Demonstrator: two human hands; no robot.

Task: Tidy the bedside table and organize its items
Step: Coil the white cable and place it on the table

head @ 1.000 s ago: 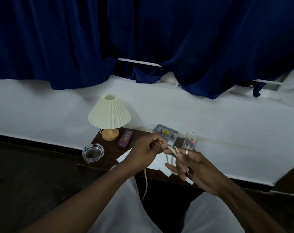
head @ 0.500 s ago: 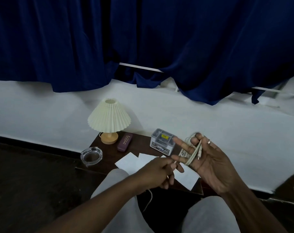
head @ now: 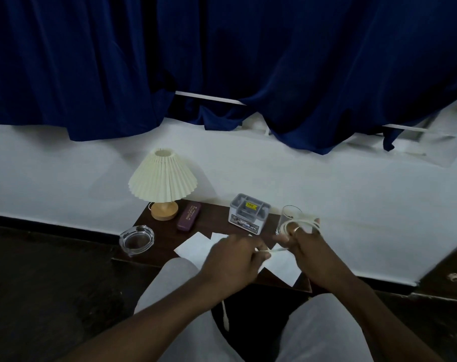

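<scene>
The person sat in front of the bedside table (head: pixel 217 220), with both hands raised over its near right part. The left hand (head: pixel 235 259) had its fingers curled and pinched a white cable (head: pixel 303 222) between the fingertips. From this pinch a short piece of the cable ran tight to the right hand (head: pixel 308 249). The right hand held the cable in several loops wound round its fingers, which pointed away from the person. Whether the thumb pressed on the loops, I could not tell. The free end of the cable hung down below the left hand, between the knees.

On the table, a lamp (head: pixel 162 178) with a pleated cream shade and a wooden base stood in the far left corner. A purple case (head: pixel 188 216) lay just beside the base, on its right. A grey organizer box (head: pixel 248 214) stood at the far edge, right of the middle. A drinking glass (head: pixel 290 214) stood upright near the far right corner, partly behind the loops of the cable. A glass ashtray (head: pixel 136 240) sat at the near left corner. White sheets of paper (head: pixel 193 245) lay flat along the near edge, partly hidden under the hands. Behind the table there was a white wall (head: pixel 65 173), and dark blue curtains (head: pixel 222 61) hung above it.
</scene>
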